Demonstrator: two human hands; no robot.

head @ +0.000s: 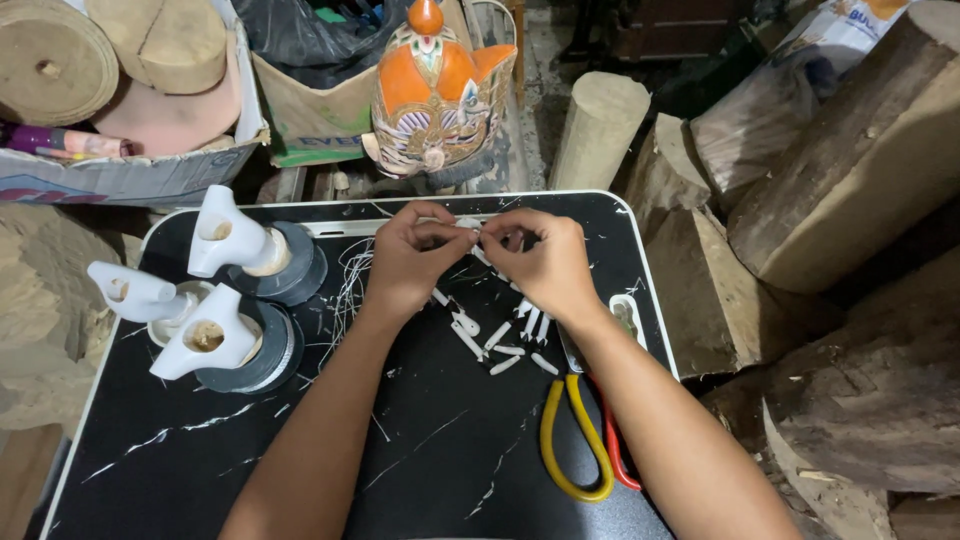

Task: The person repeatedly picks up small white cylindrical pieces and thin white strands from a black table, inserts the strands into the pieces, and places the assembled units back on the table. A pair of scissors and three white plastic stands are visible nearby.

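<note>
small white piece [468, 224]: mostly covered by fingers, shape indeterminate | pliers [575, 440]: jaws hidden under right forearm | worktop [430, 470]: near edge cut off by frame bottom | log [870, 150]: cropped at right edge

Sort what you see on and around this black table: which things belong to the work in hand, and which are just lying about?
In the work: left hand, right hand, small white piece pinched between them, white pegs, loose strands.

Lying about: yellow-handled pliers, three white heads on rings, orange crown, logs, cardboard box.
</note>
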